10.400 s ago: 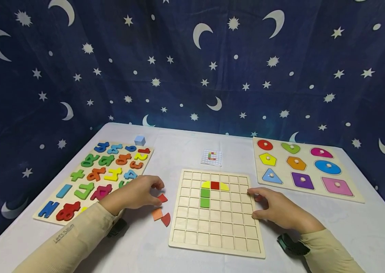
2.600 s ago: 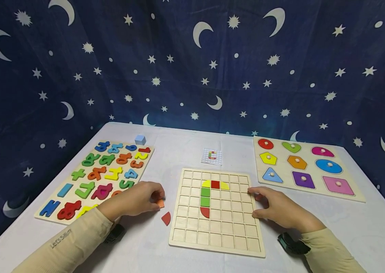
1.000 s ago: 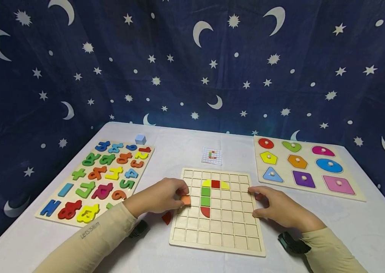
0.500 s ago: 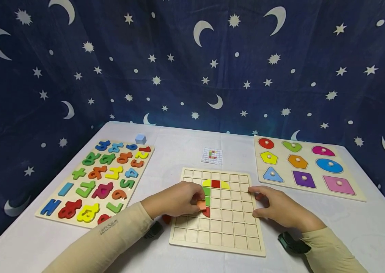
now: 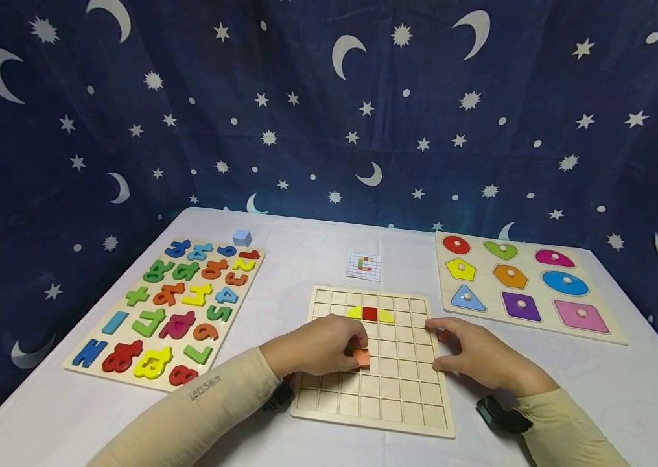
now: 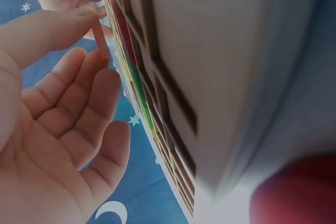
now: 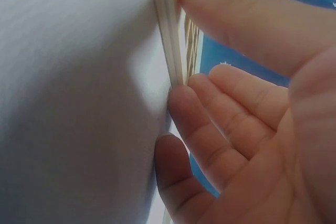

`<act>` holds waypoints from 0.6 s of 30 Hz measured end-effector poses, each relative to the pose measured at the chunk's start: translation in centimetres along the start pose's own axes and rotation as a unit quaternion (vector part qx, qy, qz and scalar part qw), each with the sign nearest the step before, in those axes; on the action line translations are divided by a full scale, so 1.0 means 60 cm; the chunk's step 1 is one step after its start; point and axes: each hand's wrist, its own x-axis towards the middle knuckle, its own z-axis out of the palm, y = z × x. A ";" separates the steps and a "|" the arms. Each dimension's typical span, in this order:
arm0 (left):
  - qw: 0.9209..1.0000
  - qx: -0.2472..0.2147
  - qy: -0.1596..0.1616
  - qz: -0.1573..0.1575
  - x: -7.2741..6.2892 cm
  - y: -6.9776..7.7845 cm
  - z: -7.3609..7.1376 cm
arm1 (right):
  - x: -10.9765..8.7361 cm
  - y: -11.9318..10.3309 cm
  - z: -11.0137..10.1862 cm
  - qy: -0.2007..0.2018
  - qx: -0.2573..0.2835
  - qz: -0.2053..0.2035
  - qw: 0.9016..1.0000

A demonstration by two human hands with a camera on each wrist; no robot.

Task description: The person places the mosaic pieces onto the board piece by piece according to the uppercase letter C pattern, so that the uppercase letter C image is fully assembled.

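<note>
My left hand (image 5: 325, 344) pinches a small orange square tile (image 5: 363, 358) between thumb and fingertips, over the wooden grid board (image 5: 401, 392). The left wrist view shows the tile (image 6: 99, 36) tilted just off the board's face. On the board, a red square tile (image 5: 369, 314) sits between two yellow quarter-round tiles. My left hand hides the green tiles (image 6: 139, 85) and a red rounded tile (image 6: 122, 24) from the head view. At the board's right edge, my right hand (image 5: 480, 357) rests thumb and fingertips against the rim, spread apart.
A card with a small coloured grid pattern (image 5: 364, 266) lies behind the board. Left stands a letter-and-number puzzle board (image 5: 124, 318) with a blue cube (image 5: 242, 237) behind it; right, a knobbed shape puzzle (image 5: 480, 298). A blurred red piece (image 6: 299, 198) shows near the left wrist.
My left hand has picked up the orange tile from the table and carried it right, over the board. Earlier, a red rounded tile joined the board below the green ones. My right hand stays put.
</note>
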 end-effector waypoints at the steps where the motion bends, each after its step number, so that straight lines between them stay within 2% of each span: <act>1: 1.000 0.003 -0.002 0.000 0.001 0.001 0.000 | 0.000 0.000 0.000 0.000 0.000 -0.001 1.000; 8: 1.000 0.018 -0.020 -0.002 0.004 0.006 0.002 | -0.001 0.001 -0.001 -0.002 0.004 -0.006 1.000; 18: 0.999 0.038 -0.018 0.009 0.007 0.011 0.009 | -0.002 0.002 0.000 -0.001 0.006 -0.009 1.000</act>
